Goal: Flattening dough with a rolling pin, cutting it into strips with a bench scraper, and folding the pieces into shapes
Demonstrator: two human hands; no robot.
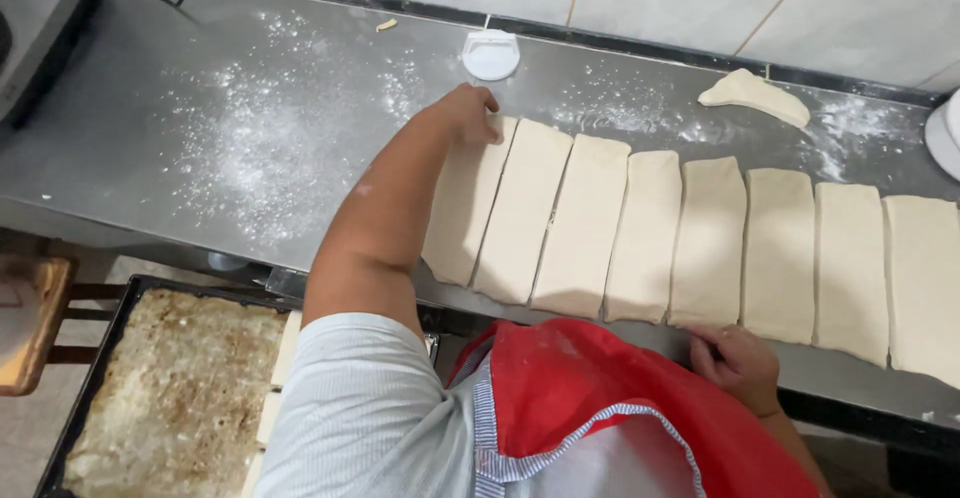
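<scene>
Reaching to the far end of the leftmost pale rectangular dough strip [462, 213], the left hand [465, 113] pinches its top corner with curled fingers. The right hand [738, 360] rests flat, fingers open, at the steel desk's [250, 138] near edge below the row of strips. A round white plastic cutter [490, 55] lies near the far edge.

Cut dough strips lying in a row on the surface

Eight pale, floured dough strips [640, 243] are lying flat side by side, edges touching or nearly so, running lengthwise from twelve to six o'clock and stretching from centre toward three o'clock. The leftmost strip [462, 220], at the nine o'clock end of the row, is being touched at its far, twelve o'clock end, while the near, six o'clock edge of a middle strip [708, 243] is being touched too.
</scene>
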